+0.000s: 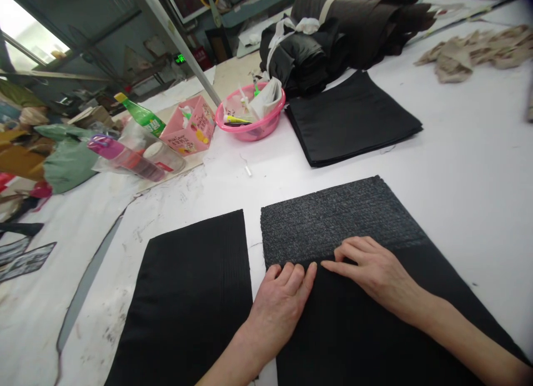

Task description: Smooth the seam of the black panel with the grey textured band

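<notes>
A grey textured fabric piece (pixel 337 219) lies on a larger black fabric panel (pixel 366 330) at the near right of the white table (pixel 466 153). My left hand (pixel 281 302) rests flat on the black panel, fingers together, their tips at the grey piece's near edge. My right hand (pixel 375 266) lies beside it, fingers stretched out along that same edge. Neither hand grips anything. A second black fabric panel (pixel 187 302) lies to the left of my left hand.
A stack of black panels (pixel 350 119) lies further back, with tied dark fabric rolls (pixel 333 30) behind. A pink bowl (pixel 250 116) of small items, a pink carton (pixel 191 125), bottles (pixel 133 155) and beige scraps (pixel 474 53) lie around.
</notes>
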`<action>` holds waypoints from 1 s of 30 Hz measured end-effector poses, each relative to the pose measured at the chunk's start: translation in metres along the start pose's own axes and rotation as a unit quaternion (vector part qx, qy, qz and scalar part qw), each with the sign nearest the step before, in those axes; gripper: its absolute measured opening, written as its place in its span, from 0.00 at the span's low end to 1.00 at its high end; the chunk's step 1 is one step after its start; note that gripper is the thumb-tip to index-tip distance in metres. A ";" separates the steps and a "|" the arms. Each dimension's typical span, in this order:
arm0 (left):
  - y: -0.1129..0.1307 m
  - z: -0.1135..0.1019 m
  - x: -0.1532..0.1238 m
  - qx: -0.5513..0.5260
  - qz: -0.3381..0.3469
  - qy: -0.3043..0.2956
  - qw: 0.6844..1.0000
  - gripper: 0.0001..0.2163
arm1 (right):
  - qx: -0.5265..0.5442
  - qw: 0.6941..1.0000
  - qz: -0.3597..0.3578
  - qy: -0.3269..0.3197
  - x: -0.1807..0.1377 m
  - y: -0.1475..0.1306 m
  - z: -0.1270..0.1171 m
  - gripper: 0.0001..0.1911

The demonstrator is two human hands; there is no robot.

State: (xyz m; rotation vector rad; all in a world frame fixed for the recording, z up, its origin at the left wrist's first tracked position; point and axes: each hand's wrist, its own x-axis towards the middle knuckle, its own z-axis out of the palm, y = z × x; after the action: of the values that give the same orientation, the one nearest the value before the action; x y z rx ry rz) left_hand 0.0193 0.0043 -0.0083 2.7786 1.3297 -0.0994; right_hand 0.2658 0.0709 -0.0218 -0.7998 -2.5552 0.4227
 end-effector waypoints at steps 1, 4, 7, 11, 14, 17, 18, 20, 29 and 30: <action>0.000 0.000 0.000 0.001 -0.002 0.000 1.000 0.24 | 0.001 1.000 0.002 0.004 0.000 0.000 0.000 0.16; -0.001 0.000 -0.001 0.001 -0.007 0.002 1.000 0.23 | 0.008 1.000 0.009 0.013 0.001 0.000 -0.001 0.15; -0.001 0.001 -0.002 -0.002 -0.007 0.006 1.000 0.23 | 0.015 1.000 0.008 0.018 0.002 0.002 0.000 0.15; -0.002 0.003 -0.002 -0.007 -0.009 0.011 1.000 0.23 | 0.023 1.000 0.003 0.005 0.002 0.005 0.002 0.15; -0.002 0.002 -0.002 -0.009 -0.008 0.004 1.000 0.23 | 0.029 0.999 0.002 -0.013 0.001 0.008 0.003 0.17; -0.002 -0.001 -0.001 -0.005 -0.009 -0.010 1.000 0.24 | 0.028 0.999 0.003 -0.022 -0.001 0.009 0.003 0.16; -0.001 -0.001 0.000 -0.002 -0.009 -0.014 1.000 0.24 | 0.025 0.999 0.002 -0.021 -0.001 0.009 0.003 0.16; 0.000 -0.002 0.002 0.007 -0.004 -0.012 1.000 0.23 | 0.019 1.000 -0.002 -0.018 -0.001 0.008 0.004 0.16; 0.002 -0.002 0.015 0.033 0.053 -0.002 0.998 0.21 | 0.008 1.000 -0.003 -0.017 -0.005 0.011 -0.004 0.13; 0.002 -0.003 0.016 0.028 0.055 -0.003 0.998 0.22 | 0.008 1.000 0.000 -0.020 -0.006 0.013 -0.006 0.13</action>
State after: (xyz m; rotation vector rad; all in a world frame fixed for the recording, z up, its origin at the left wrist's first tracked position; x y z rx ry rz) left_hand 0.0309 0.0156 -0.0065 2.8889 1.1871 -0.1434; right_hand 0.2798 0.0785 -0.0235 -0.7933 -2.5855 0.4624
